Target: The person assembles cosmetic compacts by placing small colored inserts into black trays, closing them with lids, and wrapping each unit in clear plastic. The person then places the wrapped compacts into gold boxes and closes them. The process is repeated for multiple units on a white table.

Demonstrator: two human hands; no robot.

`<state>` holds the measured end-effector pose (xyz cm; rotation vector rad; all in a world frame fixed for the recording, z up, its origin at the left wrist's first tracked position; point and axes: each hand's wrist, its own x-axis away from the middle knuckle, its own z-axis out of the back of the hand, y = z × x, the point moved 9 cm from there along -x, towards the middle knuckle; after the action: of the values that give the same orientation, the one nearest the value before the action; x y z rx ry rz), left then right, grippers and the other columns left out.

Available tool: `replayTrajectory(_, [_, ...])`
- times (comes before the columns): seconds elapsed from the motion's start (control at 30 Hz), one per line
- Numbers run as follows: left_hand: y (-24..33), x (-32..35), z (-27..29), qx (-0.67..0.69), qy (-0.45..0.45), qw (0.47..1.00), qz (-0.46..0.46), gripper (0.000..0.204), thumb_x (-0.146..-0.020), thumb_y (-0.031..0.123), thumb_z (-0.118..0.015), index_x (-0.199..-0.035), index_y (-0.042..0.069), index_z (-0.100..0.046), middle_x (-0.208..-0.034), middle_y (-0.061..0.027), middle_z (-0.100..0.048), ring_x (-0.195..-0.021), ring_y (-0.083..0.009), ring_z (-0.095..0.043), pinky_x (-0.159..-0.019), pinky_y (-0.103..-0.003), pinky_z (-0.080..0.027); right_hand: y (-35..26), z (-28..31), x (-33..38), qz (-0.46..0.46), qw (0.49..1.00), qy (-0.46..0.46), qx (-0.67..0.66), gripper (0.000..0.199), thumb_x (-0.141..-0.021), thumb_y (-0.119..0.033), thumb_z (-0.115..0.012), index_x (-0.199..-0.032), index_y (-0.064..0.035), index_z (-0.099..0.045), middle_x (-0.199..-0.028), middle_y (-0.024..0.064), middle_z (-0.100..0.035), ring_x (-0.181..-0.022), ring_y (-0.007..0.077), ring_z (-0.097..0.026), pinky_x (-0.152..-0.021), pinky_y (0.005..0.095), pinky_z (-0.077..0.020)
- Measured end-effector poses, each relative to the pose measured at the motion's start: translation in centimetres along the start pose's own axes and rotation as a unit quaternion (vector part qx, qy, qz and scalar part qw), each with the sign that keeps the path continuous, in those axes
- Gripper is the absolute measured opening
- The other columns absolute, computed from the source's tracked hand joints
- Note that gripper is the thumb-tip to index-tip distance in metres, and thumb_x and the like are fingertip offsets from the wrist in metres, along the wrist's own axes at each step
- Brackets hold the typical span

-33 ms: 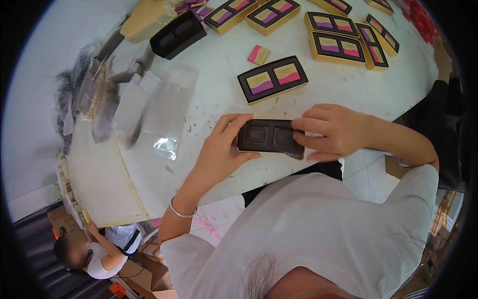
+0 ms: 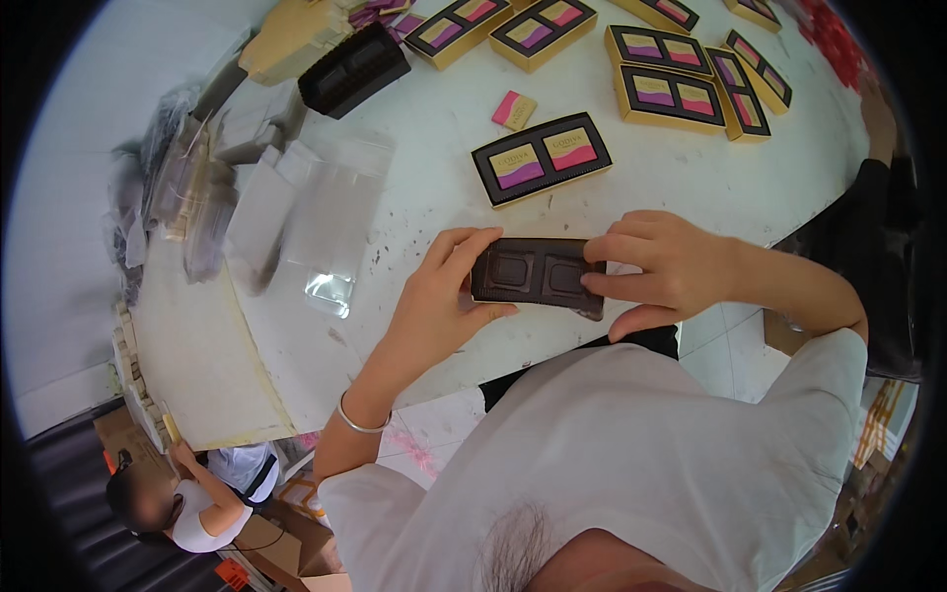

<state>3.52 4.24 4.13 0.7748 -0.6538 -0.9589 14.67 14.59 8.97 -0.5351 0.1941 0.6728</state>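
Two hands and one dark tray at the near edge of a white table (image 2: 434, 178). The dark tray (image 2: 509, 268), with two square hollows visible, lies between the hands, in front of the torso; a thin gold edge shows at its near left corner. Left hand (image 2: 437, 284): thumb and fingers closed about the tray's left end, thumb at the near edge, fingers at the far edge. Right hand (image 2: 673, 271): fingers loosely spread, fingertips touching the tray's right end, thumb apart from it. One bracelet (image 2: 362, 415) circles the left wrist.

Just beyond the tray stands one filled box (image 2: 552, 183) with two wrapped squares, one purple and gold, one pink and gold; one loose square (image 2: 514, 110) lies behind it. At least eight more filled boxes (image 2: 674, 119) stand farther back, several cut off by the upper rim. To the left are one stack of dark trays (image 2: 353, 71) and several clear sleeves (image 2: 340, 197), overlapping too closely to count.

Two other people are partly visible: one at lower left (image 2: 209, 513), one at the right edge (image 2: 878, 123), mostly cut off. The right fingers hide the tray's right end; what lies beneath the tray cannot be made out.
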Motion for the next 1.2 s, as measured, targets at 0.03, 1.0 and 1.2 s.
replayTrajectory(0.03, [-0.1,0.0,-0.1,-0.003,-0.003,1.000,0.003,0.071,-0.061,0.013,-0.082,-0.124,0.009,-0.051,-0.114,-0.0068,-0.051,-0.094,-0.0189,-0.054,-0.072,-0.028,-0.046,0.1,-0.4,0.2,-0.030,0.999,0.019,-0.022,0.027,-0.071,-0.010,-0.071,-0.093,0.0022,-0.062,-0.093,0.0108,-0.052,-0.070,0.0229,-0.053,-0.061,0.0328,-0.0452])
replayTrajectory(1.0, [2.2,1.0,-2.2,-0.361,0.083,0.917,-0.150,0.074,-0.065,0.033,-0.075,-0.132,0.017,-0.048,-0.119,-0.0147,-0.045,-0.082,-0.0253,-0.048,-0.073,-0.035,-0.041,17.6,0.6,-8.3,-0.336,0.923,-0.034,0.185,0.036,-0.080,-0.031,-0.065,-0.090,0.0027,-0.059,-0.080,0.0169,-0.062,-0.076,0.0301,-0.062,-0.067,0.0386,-0.0486])
replayTrajectory(1.2, [4.5,1.6,-1.9,-0.328,0.114,0.909,-0.232,0.067,-0.069,0.035,-0.073,-0.130,0.018,-0.051,-0.134,-0.0165,-0.040,-0.116,-0.0329,-0.041,-0.096,-0.048,-0.033,18.3,1.1,-8.8,-0.390,0.913,-0.084,0.086,0.027,-0.079,-0.015,-0.061,-0.099,0.0023,-0.056,-0.086,0.0142,-0.063,-0.074,0.0260,-0.062,-0.069,0.0345,-0.0499])
